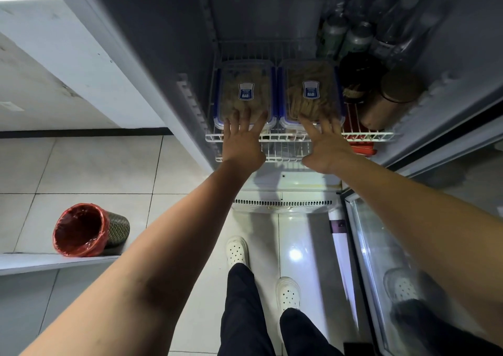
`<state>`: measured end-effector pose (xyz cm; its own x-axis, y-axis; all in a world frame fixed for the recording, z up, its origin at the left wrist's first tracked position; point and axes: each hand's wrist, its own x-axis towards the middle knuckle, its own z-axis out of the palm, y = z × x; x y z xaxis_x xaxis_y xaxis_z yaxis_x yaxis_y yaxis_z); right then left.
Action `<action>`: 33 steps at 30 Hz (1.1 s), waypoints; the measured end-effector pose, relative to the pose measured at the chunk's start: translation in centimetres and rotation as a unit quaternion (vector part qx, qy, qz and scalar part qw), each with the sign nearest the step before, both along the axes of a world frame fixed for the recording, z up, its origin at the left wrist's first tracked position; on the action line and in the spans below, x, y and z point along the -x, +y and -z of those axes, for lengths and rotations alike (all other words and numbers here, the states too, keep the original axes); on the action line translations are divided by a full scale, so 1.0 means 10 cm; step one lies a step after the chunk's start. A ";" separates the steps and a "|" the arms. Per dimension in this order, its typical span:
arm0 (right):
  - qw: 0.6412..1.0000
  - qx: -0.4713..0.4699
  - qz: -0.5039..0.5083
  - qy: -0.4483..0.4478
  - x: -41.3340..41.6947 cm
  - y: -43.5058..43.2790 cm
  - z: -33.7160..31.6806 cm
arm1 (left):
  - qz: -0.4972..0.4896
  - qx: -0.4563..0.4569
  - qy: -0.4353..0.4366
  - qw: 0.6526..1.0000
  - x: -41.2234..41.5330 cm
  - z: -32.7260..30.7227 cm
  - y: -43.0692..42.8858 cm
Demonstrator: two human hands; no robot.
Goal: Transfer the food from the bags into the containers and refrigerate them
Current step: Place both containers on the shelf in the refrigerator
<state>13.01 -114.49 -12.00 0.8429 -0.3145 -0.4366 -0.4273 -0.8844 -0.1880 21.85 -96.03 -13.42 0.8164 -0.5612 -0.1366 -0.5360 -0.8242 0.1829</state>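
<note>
Two lidded clear containers filled with brownish food, the left container (246, 91) and the right container (310, 91), are sitting just beside each other on the white wire shelf (381, 137) inside the open refrigerator (152, 64). The left hand (242, 140) is touching the near end of the left container's lid with straight, spread fingers (246, 116). The right hand (326, 145) is likewise laying open fingers (309, 125) on the right container. Neither hand is gripping anything. On the same shelf, to the right, a dark jar (359, 75) and a brown jar (392, 97) are sitting, with cans (356, 40) behind them. A red-lined bin (84, 229) is standing on the tiled floor (81, 165) at the left.
</note>
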 end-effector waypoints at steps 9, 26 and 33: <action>1.000 -0.001 -0.021 0.018 0.13 0.01 -0.25 | 0.037 -0.043 0.040 0.998 -0.09 -0.20 0.09; 0.930 -0.141 0.160 -0.300 2.87 0.72 -1.35 | 0.138 0.079 0.119 0.980 2.14 -1.29 0.36; 0.871 -0.044 0.235 -0.429 4.01 1.06 -2.28 | 0.327 0.099 0.123 0.932 2.61 -2.03 0.06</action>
<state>-27.05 -103.91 10.81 0.6582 -0.7096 0.2513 -0.4065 -0.6160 -0.6748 -4.22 -95.42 6.85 0.2495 -0.9616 -0.1146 -0.8333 -0.2735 0.4805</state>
